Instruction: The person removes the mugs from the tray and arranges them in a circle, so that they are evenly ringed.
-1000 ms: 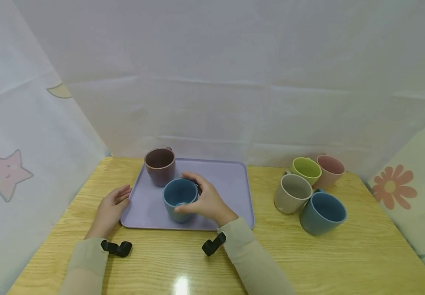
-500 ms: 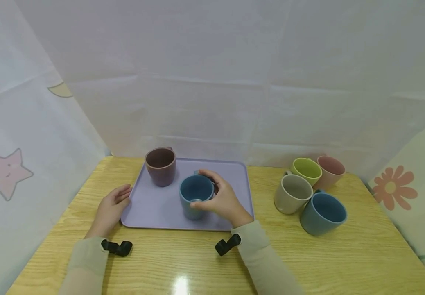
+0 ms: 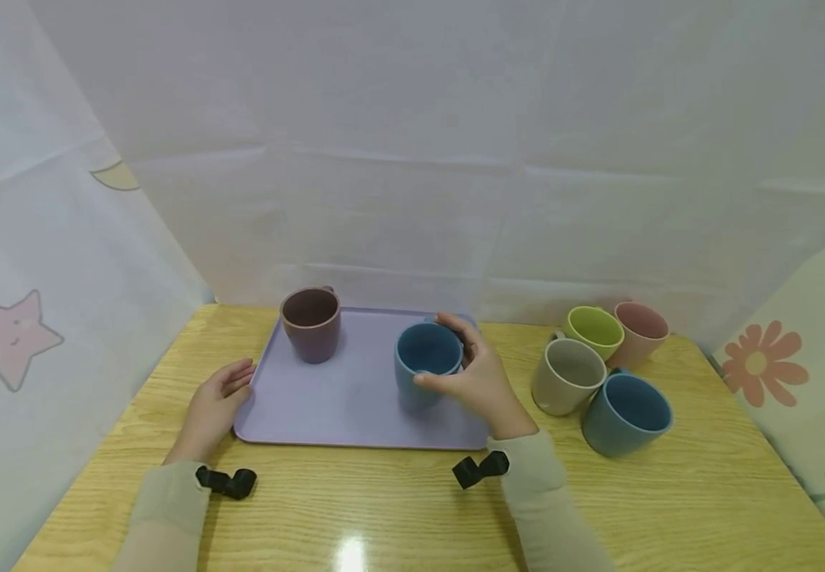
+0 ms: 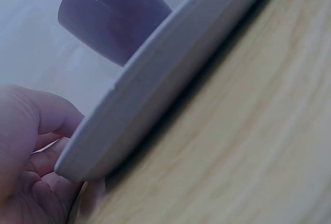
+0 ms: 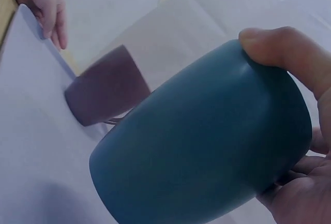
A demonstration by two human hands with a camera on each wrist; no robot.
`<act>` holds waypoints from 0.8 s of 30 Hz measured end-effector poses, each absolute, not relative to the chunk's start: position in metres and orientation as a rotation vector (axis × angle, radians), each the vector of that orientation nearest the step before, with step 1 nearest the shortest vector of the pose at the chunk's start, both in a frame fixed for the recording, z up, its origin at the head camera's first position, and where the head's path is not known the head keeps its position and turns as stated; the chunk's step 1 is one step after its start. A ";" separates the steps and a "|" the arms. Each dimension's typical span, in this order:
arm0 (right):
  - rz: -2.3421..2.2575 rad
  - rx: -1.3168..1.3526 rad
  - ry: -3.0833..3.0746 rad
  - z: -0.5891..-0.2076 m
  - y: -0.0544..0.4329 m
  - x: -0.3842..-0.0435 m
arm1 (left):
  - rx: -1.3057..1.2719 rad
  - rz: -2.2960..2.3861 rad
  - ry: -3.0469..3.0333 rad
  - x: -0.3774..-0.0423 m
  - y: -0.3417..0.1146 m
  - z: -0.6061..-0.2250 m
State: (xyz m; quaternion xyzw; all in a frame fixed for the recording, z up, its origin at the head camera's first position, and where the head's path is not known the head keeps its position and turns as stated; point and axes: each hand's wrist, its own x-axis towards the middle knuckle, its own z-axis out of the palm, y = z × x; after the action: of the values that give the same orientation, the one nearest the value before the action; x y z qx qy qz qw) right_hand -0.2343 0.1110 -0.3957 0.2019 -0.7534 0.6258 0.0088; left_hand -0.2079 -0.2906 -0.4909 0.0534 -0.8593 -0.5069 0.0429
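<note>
My right hand grips a blue mug by its side, thumb near the rim and fingers round the far side by the handle. It hangs over the right part of a lilac tray. The right wrist view shows the side of this blue mug large, above the tray surface. At the tray's left edge my left hand rests, its fingers loosely extended against the rim; the left wrist view has these fingers at the tray's corner. A brown-purple mug stands at the tray's back left.
To the right of the tray, on the wooden table, several mugs stand close together: beige, lime green, pink and another blue mug. A white cloth hangs behind the table.
My right hand has carried the blue mug rightward across the tray, from beside the brown-purple mug to the tray's right part. My left hand has stayed at the left edge.
</note>
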 end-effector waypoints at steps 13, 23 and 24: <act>1.885 0.446 -2.313 -0.355 0.163 -0.226 | 0.160 -1.564 -2.621 -0.207 -0.291 -0.493; 1.688 0.338 -2.292 -0.324 0.214 -0.218 | 0.155 -1.577 -2.611 -0.207 -0.291 -0.492; 1.696 0.323 -2.274 -0.322 0.219 -0.218 | 0.156 -1.576 -2.612 -0.207 -0.291 -0.492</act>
State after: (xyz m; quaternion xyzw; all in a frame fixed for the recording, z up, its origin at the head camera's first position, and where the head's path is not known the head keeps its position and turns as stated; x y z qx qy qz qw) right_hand -0.2185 0.2194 -0.3216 0.1120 -0.7883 0.5879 0.1429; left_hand -0.2069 -0.2915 -0.4922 0.0509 -0.8542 -0.5156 0.0436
